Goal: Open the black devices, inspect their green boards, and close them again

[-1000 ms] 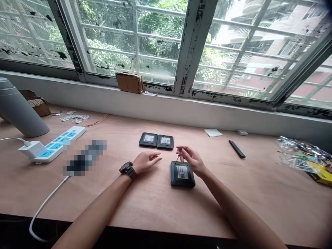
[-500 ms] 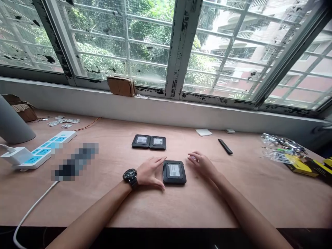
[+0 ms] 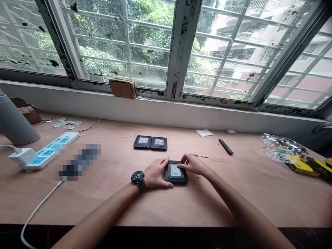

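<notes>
A black rounded-corner device (image 3: 175,176) with a white barcode label lies on the table in front of me. My left hand (image 3: 157,173) grips its left edge, with the wristwatch on that wrist. My right hand (image 3: 194,165) comes in from the right, its fingers pressed over the device's top and right side. A slim red-handled small screwdriver (image 3: 198,156) lies on the table just beyond my right hand, not touching it. Two similar black devices (image 3: 150,143) sit side by side farther back, with labels up.
A blue-and-white power strip (image 3: 49,152) with a white charger and cable lies left, beside a pixelated blurred patch. Small metal parts lie back left. A black bar (image 3: 226,146), white pad (image 3: 204,132), and plastic bag of parts (image 3: 281,148) lie right, before the window.
The screwdriver held in my right hand a second ago now lies on the table. My right hand has moved onto the device, and my left hand has closed on its left edge.
</notes>
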A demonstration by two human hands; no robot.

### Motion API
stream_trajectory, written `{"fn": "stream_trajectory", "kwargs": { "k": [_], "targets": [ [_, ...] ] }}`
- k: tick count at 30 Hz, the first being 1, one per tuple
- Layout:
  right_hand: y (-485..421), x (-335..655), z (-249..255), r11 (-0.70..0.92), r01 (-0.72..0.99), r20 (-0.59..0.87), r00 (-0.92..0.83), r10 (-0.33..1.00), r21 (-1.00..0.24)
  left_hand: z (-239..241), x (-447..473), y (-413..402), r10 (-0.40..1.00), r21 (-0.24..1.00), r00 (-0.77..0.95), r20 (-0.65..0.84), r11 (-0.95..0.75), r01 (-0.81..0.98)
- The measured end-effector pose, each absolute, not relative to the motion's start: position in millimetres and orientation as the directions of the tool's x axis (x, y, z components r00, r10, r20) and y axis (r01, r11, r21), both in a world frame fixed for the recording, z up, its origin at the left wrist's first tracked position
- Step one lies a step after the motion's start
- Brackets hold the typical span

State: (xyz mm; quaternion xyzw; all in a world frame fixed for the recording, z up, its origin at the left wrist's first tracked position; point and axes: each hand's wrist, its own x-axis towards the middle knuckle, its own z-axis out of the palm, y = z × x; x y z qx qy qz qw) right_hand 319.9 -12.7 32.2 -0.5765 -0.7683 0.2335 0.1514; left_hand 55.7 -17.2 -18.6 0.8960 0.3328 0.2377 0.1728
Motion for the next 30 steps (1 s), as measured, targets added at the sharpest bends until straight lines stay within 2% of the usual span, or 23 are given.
{"fn": "stream_trajectory", "kwargs": {
  "k": [4,7,9,14,20,30],
  "targets": [
    [-7.7,307.1,27.9,0.237,0.888,-0.074,-0.287,0.955,-0.394,-20.7,55.6,-16.1,0.674,0.465,0.67,0.312,-0.723,0.511],
    [-7.5,297.3,20.1,0.308,0.907,0.032,-0.312,0.95,-0.288,-21.6,55.3,-16.8,0.666,0.463,0.673,0.32,-0.73,0.502],
    [-7.1,295.0,17.1,0.331,0.907,0.07,-0.324,0.943,-0.262,-21.8,55.0,-17.4,0.672,0.472,0.666,0.323,-0.725,0.502],
    [-1.5,299.6,23.8,0.335,0.9,-0.018,-0.354,0.935,-0.28,-21.0,54.5,-17.1,0.671,0.49,0.665,0.328,-0.722,0.488],
    [3.6,301.6,29.7,0.377,0.886,-0.048,-0.403,0.914,-0.269,-18.0,54.6,-16.5,0.667,0.484,0.684,0.296,-0.722,0.495],
    [-0.7,302.9,23.1,0.352,0.879,-0.007,-0.374,0.927,-0.322,-21.0,55.0,-16.4,0.683,0.543,0.672,0.288,-0.694,0.473]
  ]
}}
